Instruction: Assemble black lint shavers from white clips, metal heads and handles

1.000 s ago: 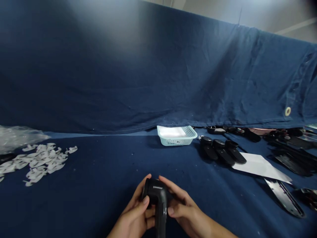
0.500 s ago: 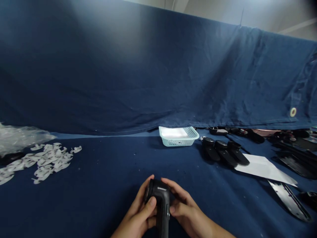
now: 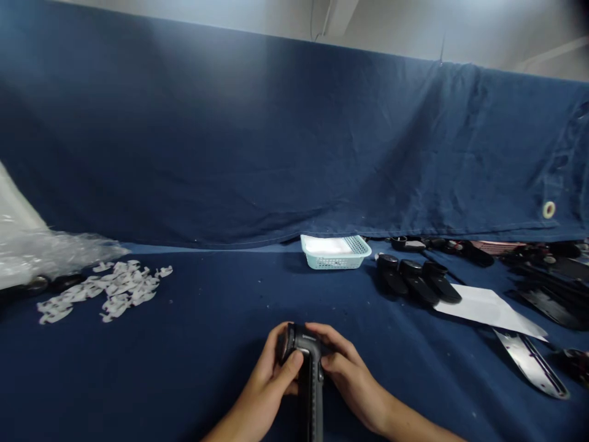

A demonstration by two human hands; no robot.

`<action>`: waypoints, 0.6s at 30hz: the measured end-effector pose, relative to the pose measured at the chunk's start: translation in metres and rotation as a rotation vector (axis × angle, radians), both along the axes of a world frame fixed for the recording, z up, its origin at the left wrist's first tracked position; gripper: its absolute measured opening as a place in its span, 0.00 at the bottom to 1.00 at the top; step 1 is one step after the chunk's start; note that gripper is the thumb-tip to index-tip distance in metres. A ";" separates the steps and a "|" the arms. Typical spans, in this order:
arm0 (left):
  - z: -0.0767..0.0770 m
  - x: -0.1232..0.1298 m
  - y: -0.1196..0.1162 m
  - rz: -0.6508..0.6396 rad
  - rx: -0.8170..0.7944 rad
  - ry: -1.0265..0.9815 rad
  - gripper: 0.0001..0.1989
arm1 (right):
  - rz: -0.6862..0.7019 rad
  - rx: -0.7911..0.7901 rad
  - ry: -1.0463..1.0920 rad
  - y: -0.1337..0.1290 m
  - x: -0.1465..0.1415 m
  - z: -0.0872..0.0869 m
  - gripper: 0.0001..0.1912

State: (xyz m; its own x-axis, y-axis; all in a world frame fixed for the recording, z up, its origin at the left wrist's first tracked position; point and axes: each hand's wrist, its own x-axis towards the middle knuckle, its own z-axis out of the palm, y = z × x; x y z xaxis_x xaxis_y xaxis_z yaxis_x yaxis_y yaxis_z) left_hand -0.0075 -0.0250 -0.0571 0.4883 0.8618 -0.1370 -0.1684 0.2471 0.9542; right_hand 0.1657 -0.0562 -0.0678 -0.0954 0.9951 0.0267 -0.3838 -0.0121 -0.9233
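the left hand (image 3: 267,385) and the right hand (image 3: 350,376) are both grasping a matte black plastic handheld appliance (image 3: 311,393), clasping its rounded head from either side so it is staying steady, while its long handle is pointing down toward the body, over the navy cloth-covered worktop (image 3: 184,368). ahead, a pale blue mesh-walled plastic basket (image 3: 334,263) is sitting lined with white. three black handled units (image 3: 416,282) are lying side by side near a white paper sheet (image 3: 488,310), and white scraps (image 3: 124,288) are scattering beside crinkled clear plastic wrap (image 3: 55,258).
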 end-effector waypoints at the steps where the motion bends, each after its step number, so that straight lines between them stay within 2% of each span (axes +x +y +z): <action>1: 0.001 0.000 -0.002 0.001 0.016 0.012 0.32 | 0.009 0.007 -0.004 0.000 0.000 0.002 0.25; 5: 0.004 0.001 -0.006 0.006 0.071 0.052 0.31 | 0.032 0.005 0.052 -0.005 -0.003 0.008 0.25; 11: 0.010 0.003 -0.013 0.055 0.144 0.079 0.28 | -0.026 -0.114 0.222 -0.014 -0.017 0.012 0.26; 18: 0.018 0.017 -0.025 0.247 0.245 0.108 0.25 | -0.127 -0.194 0.201 -0.015 -0.031 0.022 0.30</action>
State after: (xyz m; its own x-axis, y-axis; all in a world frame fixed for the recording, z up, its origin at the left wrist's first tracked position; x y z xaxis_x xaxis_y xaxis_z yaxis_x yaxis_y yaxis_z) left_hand 0.0091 -0.0497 -0.0393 0.2550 0.9657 0.0483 -0.0892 -0.0262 0.9957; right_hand 0.1350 -0.0714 -0.0455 0.0176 0.9871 -0.1589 -0.5685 -0.1208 -0.8138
